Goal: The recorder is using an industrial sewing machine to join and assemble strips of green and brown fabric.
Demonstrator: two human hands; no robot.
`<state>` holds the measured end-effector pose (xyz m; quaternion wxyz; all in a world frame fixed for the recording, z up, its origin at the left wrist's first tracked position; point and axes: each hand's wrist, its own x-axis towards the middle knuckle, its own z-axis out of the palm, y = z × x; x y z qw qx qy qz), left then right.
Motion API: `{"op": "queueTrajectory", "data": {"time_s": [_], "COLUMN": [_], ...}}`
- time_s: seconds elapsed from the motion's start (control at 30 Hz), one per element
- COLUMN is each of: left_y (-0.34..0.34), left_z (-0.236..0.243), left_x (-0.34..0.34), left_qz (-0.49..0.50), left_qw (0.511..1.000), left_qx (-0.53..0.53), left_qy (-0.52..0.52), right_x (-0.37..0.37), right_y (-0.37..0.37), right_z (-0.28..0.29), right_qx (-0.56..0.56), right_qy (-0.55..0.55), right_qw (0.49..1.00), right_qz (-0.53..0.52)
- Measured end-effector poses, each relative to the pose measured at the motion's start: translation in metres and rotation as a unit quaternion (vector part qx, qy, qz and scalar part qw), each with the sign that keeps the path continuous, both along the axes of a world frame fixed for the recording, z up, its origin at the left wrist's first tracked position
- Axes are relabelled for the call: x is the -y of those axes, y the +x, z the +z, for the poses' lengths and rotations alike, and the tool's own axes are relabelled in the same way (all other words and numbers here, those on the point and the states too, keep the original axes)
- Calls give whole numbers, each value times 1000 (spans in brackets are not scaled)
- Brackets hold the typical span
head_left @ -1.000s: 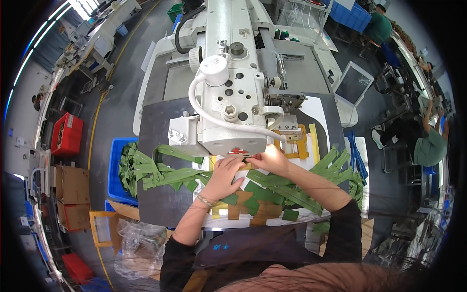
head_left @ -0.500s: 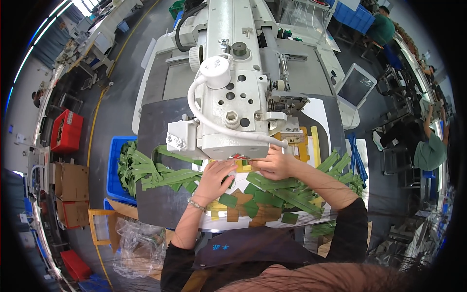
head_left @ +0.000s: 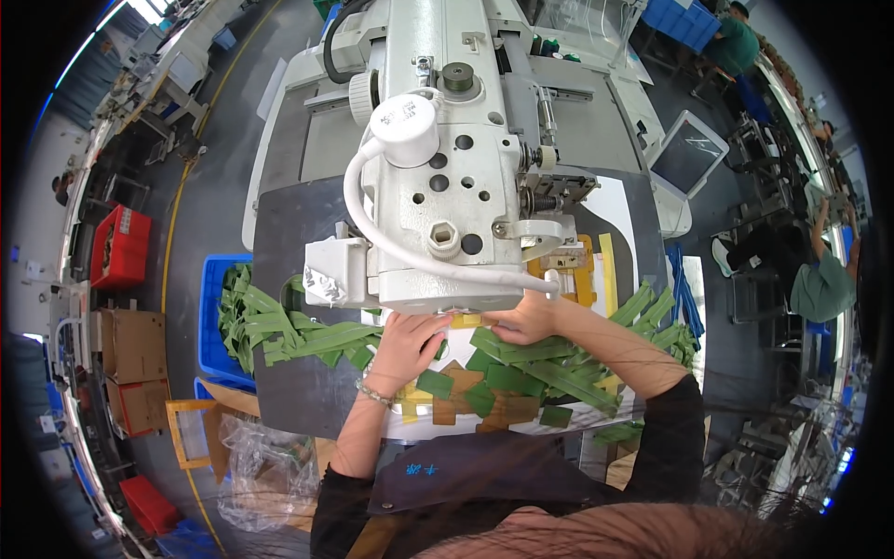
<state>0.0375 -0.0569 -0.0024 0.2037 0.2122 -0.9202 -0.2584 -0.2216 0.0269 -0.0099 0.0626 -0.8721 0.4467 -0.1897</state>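
Observation:
A white industrial sewing machine overhangs both of my hands. My left hand lies at the front of its head, fingers stretched toward a small yellow piece and thumb held apart. My right hand is on the other side of that piece with its fingers curled in; what they hold, if anything, is hidden. Green fabric straps run from the left toward my left hand. More green straps lie under my right wrist. Below the hands are loose green patches and brown patches.
A blue bin filled with green straps stands left of the dark worktable. Blue strips hang at the right edge. A tablet-like screen is at the far right. Cardboard boxes and a red crate stand on the left.
My right hand has moved slightly up and partly under the machine head. The green bit seen between my hands is now out of sight. The whole view has shifted slightly.

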Motion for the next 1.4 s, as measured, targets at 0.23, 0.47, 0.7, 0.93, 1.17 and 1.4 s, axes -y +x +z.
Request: {"op": "queueTrajectory", "data": {"time_s": [0.23, 0.47, 0.7, 0.93, 1.17, 1.4], "left_y": [0, -2, -1, 9, -29, -82], "left_z": [-3, -5, 12, 18, 15, 10], "left_x": [0, -1, -9, -19, -46, -64], "left_qz": [9, 5, 3, -4, -58, -75], "left_qw": [1000, 1000, 1000, 1000, 998, 997], "left_qx": [22, 8, 23, -10, -31, 21], "left_qy": [0, -8, -10, -23, -17, 2], "right_x": [6, -1, -4, -32, -83, -107], "right_y": [6, 8, 0, -10, -35, -32], "right_z": [11, 1, -7, 13, 54, 56], "right_qx": [41, 57, 12, 54, 132, 64], "right_qy": [-78, -39, -1, -42, 152, 238], "right_qw": [996, 997, 1000, 985, 957, 933], "right_qz": [15, -20, -18, -161, -209, -262]}}
